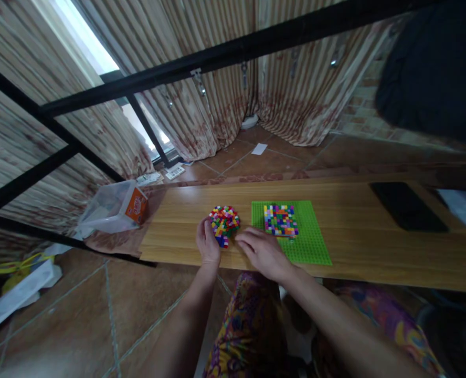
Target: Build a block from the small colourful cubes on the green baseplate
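A heap of small multicoloured toy bricks (224,220) lies on the wooden board. Against its left edge rests my left hand (208,242), cupped with the fingers stretched out and gripping nothing that I can see. My right hand (265,253) is just right of the heap, its fingers drawn together in a pinch. Whatever is between those fingertips is too small to make out. Beyond that hand lies a green baseplate (314,244), which my right hand partly overlaps. A square block of mixed-colour bricks (281,219) sits on the plate's upper left part.
A dark flat panel (408,206) lies on the board's right side. Left of the board stands a clear plastic tub (113,207) with an orange label. A black metal bar (225,52) crosses in front of striped curtains (201,121). My knees are under the board's near edge.
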`<state>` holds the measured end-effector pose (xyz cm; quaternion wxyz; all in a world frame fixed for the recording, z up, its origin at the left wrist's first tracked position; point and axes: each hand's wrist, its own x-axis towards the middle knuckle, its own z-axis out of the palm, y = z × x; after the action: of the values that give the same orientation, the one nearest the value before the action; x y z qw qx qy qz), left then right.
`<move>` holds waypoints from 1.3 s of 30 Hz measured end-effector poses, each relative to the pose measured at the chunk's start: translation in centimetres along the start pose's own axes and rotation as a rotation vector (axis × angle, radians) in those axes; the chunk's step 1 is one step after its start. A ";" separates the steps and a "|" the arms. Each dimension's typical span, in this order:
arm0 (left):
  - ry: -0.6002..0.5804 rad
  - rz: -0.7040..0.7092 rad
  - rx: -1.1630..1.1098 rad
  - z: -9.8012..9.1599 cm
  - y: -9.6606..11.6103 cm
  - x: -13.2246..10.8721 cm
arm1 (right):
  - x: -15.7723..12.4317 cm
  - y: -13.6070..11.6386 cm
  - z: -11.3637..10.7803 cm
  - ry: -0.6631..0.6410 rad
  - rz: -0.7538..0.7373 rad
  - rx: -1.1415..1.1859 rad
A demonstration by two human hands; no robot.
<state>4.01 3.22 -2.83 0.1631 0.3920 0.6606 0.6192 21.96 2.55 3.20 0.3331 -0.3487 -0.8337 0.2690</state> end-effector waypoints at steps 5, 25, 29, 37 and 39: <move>0.016 -0.022 -0.042 0.1 0.5 0.0 | 0.8 -0.4 4.1 -0.147 0.068 -0.158; 0.009 -0.016 -0.033 0.0 0.1 -0.2 | 0.9 0.7 3.6 -0.108 0.220 -0.193; 0.008 -0.024 -0.028 0.0 0.1 -0.1 | 1.2 -0.2 4.1 -0.085 0.306 -0.305; 0.012 -0.027 -0.038 0.1 0.3 -0.1 | 1.5 0.4 5.0 -0.054 0.331 -0.287; 0.010 -0.033 -0.049 0.1 0.4 -0.1 | 1.4 0.5 4.9 -0.047 0.310 -0.246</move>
<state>4.31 3.20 -2.56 0.1791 0.3738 0.6525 0.6344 17.81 2.88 0.24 0.2230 -0.5045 -0.8043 0.2212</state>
